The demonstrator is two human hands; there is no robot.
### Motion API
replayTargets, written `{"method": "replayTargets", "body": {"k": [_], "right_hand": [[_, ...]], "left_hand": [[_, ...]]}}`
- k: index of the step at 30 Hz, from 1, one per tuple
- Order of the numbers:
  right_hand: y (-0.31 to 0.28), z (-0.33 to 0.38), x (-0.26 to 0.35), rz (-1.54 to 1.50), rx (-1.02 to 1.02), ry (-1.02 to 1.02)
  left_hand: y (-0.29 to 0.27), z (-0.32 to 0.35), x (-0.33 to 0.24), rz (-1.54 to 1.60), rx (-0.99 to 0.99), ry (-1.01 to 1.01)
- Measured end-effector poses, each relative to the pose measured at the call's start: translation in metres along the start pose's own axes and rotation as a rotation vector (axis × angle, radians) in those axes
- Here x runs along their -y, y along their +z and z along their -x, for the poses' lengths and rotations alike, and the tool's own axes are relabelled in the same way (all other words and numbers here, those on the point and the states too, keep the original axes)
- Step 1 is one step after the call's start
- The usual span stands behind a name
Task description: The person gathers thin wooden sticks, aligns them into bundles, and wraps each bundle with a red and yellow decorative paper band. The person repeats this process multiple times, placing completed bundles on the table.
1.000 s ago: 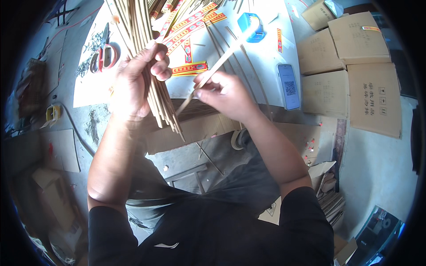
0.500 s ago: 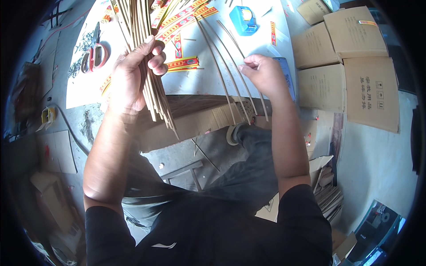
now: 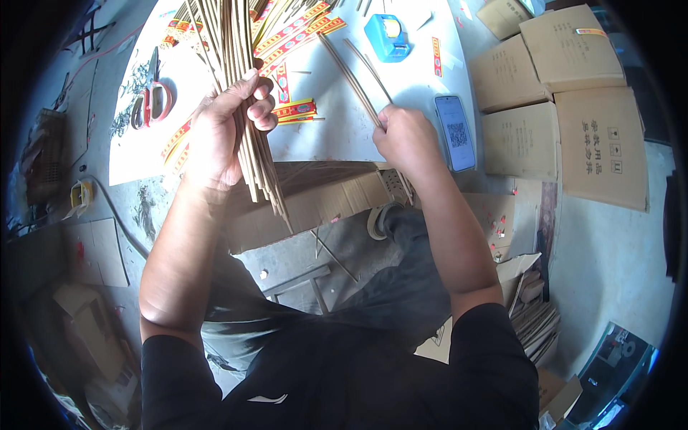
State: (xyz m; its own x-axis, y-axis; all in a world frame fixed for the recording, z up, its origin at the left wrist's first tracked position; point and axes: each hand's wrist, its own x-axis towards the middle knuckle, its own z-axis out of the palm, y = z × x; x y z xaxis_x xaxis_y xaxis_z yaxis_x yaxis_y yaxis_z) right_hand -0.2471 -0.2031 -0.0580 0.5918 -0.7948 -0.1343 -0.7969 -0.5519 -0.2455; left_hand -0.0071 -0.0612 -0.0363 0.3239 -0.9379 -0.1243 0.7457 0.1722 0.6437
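My left hand (image 3: 231, 129) is wrapped round a thick bundle of thin brown sticks (image 3: 228, 43). Their lower ends stick out below my palm, past the table's near edge. To the right, my right hand (image 3: 407, 137) is closed round several loose sticks (image 3: 347, 74) of the same sort. These slant from the tabletop through my fingers, their near ends showing beyond the edge. Between the hands lie red-and-yellow printed paper strips (image 3: 294, 111). More strips (image 3: 297, 30) and sticks lie beyond, partly behind the bundle.
Red-handled scissors (image 3: 155, 100) lie on the white table (image 3: 337, 140) at the left. A blue tape dispenser (image 3: 387, 41) stands at the far right, with a phone (image 3: 456, 134) nearer me. Cardboard boxes (image 3: 598, 147) are stacked right of the table; an opened carton (image 3: 308, 204) sits below its near edge.
My right hand has moved left and slightly nearer me, closing round the loose sticks and drawing them together. The phone it partly covered now shows. My left hand keeps its hold on the bundle.
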Motion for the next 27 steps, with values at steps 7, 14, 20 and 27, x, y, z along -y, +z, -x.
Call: {"method": "replayTargets", "body": {"k": [7, 14, 20, 27], "right_hand": [[-0.004, 0.006, -0.011, 0.046, -0.153, 0.034], [-0.032, -0.010, -0.071, -0.314, -0.102, 0.194], [-0.016, -0.011, -0.067, -0.178, 0.092, 0.144], [-0.014, -0.014, -0.068, -0.309, 0.088, 0.130]], "left_hand": [[0.001, 0.001, 0.002, -0.024, 0.005, -0.020], [-0.003, 0.001, 0.003, 0.042, 0.051, -0.014], [-0.001, -0.001, 0.008, 0.036, 0.034, -0.036], [-0.001, -0.002, 0.009, 0.049, 0.032, -0.050]]}}
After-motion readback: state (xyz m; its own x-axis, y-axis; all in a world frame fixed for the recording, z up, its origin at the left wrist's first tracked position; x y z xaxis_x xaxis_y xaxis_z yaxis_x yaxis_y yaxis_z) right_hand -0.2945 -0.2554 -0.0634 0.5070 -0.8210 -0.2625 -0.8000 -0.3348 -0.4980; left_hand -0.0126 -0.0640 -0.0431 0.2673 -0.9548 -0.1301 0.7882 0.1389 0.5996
